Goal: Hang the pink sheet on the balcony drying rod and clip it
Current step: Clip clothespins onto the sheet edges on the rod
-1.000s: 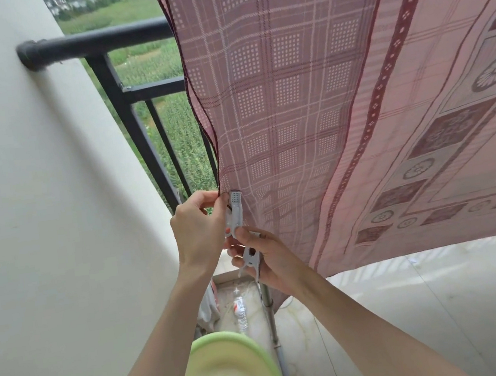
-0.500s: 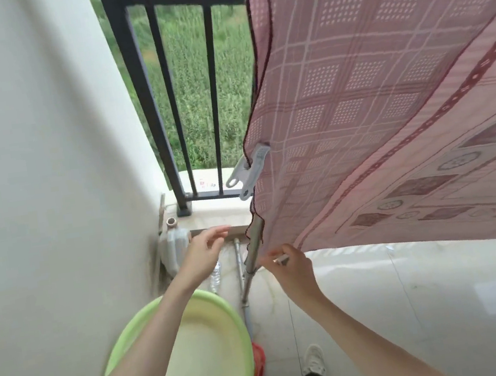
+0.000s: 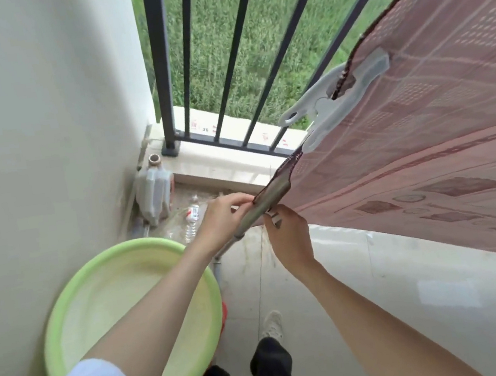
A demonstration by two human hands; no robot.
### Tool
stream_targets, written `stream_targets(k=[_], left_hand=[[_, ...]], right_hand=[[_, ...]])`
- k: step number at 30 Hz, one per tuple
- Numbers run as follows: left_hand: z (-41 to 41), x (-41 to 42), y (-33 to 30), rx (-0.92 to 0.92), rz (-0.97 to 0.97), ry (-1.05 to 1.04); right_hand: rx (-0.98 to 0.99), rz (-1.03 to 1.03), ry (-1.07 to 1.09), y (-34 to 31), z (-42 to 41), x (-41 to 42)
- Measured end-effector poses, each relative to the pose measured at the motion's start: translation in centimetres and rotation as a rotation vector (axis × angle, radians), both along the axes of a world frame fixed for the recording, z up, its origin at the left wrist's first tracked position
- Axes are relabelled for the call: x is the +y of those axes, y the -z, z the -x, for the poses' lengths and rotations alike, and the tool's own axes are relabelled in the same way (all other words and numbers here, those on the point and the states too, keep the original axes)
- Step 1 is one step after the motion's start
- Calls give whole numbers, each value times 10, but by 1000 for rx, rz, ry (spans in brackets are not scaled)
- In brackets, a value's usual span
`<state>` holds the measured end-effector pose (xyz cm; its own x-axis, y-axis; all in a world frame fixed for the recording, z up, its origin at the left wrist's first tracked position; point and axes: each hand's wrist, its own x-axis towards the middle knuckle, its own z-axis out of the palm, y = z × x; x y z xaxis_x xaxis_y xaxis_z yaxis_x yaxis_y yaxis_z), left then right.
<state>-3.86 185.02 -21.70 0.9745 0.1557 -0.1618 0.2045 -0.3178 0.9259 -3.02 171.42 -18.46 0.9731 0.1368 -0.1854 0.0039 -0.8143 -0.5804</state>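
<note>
Hanging beside the black railing [image 3: 162, 73], the pink sheet [image 3: 423, 139] is held at its edge by a grey clip [image 3: 339, 97]. Below the clip, the sheet's lower corner is pinched by the left hand [image 3: 222, 219], while a second clip [image 3: 273, 218] is gripped in the closed fingers of the right hand [image 3: 291, 239]. A green basin [image 3: 66, 306], jug [image 3: 154, 193] and bottle [image 3: 192, 220] are crowded near the railing's foot.

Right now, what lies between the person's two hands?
In the head view, the pink sheet's folded corner and a grey metal pole run between left hand and right hand.
</note>
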Motion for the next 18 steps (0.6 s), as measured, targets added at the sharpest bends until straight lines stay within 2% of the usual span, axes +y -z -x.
stream_targets(k=[6, 10, 13, 18], left_hand=[[0, -1, -7, -84, -16, -48], [6, 7, -10, -88, -27, -102], [11, 20, -12, -77, -50, -68], [18, 17, -14, -74, -55, -35]], right_hand=[[-97, 60, -150, -1, -4, -9], [-146, -40, -170, -5, 19, -13], [-181, -93, -220, 1, 39, -20], [-108, -140, -121, 7, 27, -3]])
